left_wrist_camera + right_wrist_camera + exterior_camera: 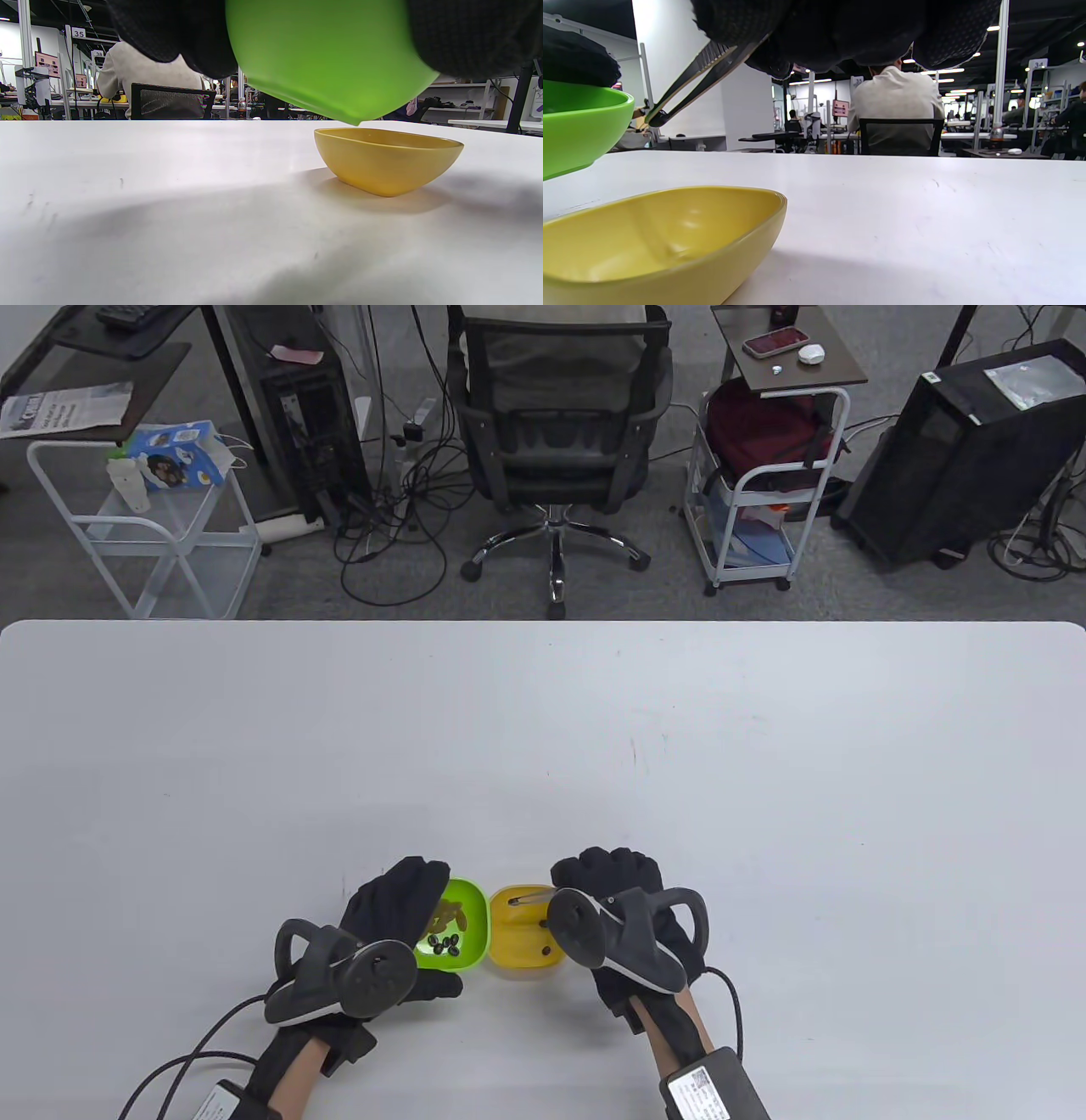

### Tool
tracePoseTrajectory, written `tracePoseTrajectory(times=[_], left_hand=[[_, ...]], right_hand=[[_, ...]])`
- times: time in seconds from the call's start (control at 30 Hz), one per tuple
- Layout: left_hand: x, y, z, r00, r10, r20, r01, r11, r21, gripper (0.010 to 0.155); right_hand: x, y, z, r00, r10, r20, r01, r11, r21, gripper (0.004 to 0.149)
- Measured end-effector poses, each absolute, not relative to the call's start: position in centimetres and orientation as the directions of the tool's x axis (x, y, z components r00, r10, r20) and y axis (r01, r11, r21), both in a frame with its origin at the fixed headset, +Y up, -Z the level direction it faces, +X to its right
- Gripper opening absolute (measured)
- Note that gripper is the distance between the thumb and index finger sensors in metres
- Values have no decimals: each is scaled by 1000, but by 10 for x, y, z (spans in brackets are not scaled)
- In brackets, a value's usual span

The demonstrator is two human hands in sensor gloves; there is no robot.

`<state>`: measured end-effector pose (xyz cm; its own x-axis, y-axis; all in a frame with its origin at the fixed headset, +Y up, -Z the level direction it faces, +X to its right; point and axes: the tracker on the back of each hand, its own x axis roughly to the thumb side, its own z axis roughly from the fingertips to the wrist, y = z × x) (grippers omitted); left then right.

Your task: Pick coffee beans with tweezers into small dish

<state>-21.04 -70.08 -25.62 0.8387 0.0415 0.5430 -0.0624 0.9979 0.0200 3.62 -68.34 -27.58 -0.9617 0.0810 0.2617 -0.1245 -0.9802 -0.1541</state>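
My left hand point(405, 909) grips the green dish point(468, 918) and holds it tilted, lifted off the table, as the left wrist view shows point(326, 55). Several dark coffee beans point(444, 943) lie in it. The yellow dish point(519, 960) stands on the table just right of it, with one bean point(547, 952) inside. It also shows in the left wrist view point(386, 161) and the right wrist view point(661, 241). My right hand point(604, 872) pinches the tweezers point(691, 82), whose tips hold a small dark bean point(656, 119) above the yellow dish, beside the green dish's rim point(581, 118).
The white table point(679, 780) stretches far and wide beyond the dishes. Glove cables point(178, 1065) trail toward the near edge. An office chair point(556, 441) and carts stand beyond the far edge.
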Motion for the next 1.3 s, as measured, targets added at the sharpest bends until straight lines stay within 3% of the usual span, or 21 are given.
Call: tracePoseTrajectory(times=[0.7,1.3], left_hand=[[-211,-700,-255,837,40,546,-64,998,25,112],[-211,-700,-256,838,39,545,-61,998,21,113]], right_hand=[[39,-680,-273,-960,106,261,-156,-972,-178,43],[4,-675,-253,-914,64,401,-164,-961,-221,43]])
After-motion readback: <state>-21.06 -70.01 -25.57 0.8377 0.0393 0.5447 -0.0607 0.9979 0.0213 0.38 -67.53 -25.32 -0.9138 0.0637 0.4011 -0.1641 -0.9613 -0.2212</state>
